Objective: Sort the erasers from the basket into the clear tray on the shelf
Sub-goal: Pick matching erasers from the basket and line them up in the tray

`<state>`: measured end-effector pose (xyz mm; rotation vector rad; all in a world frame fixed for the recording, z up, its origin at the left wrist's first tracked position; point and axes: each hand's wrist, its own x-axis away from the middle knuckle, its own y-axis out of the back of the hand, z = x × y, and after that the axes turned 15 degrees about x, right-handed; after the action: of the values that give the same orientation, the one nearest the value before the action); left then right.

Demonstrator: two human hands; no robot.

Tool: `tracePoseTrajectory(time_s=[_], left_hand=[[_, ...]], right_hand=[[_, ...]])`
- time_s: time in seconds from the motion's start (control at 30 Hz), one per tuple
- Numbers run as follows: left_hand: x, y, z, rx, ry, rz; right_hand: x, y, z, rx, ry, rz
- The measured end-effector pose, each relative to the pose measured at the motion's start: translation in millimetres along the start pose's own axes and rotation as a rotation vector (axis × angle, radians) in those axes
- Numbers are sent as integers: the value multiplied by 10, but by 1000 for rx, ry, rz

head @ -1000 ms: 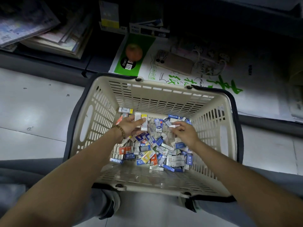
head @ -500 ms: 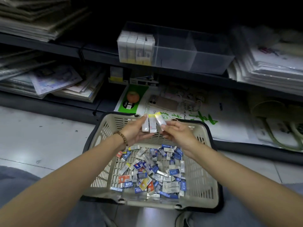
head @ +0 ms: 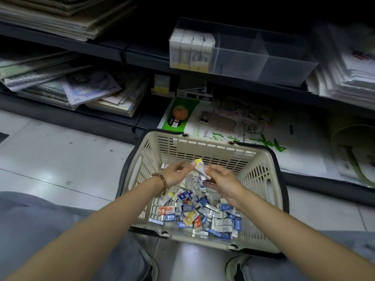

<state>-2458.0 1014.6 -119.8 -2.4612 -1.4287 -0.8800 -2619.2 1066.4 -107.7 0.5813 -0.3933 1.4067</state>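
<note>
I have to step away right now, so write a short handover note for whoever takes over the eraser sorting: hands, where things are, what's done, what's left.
Left hand and right hand: both pinch the held erasers, white with yellow ends, above the basket.
Clear tray on the shelf: stacked erasers stand in its left compartment; the other compartments look empty.
Done: that one stack is filed.
Left: put the held erasers in the tray, then sort the loose erasers, a mixed pile on the basket floor.
</note>
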Motion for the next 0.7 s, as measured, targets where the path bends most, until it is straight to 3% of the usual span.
tracePoseTrajectory(time_s=[0.07, 0.2, 0.33, 0.43, 0.5, 0.57, 0.63, 0.7], left_hand=[[4, 117, -21, 16, -78, 1], [37, 434, -174, 411, -65, -13], [156, 763, -223, 444, 19, -28], [327, 1052, -217, 490, 65, -152], [476, 1280, -198, 623, 79, -251], [615, 1479, -155, 726, 99, -322], [705, 1595, -85, 722, 143, -348], [722, 1631, -26, 689, 204, -346]], right_hand=[[-43, -5, 48, 12, 10, 59], [-233, -136, 248, 40, 82, 171], [-484, -413, 391, 41, 86, 365], [-706, -584, 329, -16, 30, 485], [-878, -657, 117, 194, 37, 469], [-1053, -740, -228, 625, 98, 450], [-1176, -865, -575, 962, 124, 523], [-1261, -998, -816, 1113, 155, 570]])
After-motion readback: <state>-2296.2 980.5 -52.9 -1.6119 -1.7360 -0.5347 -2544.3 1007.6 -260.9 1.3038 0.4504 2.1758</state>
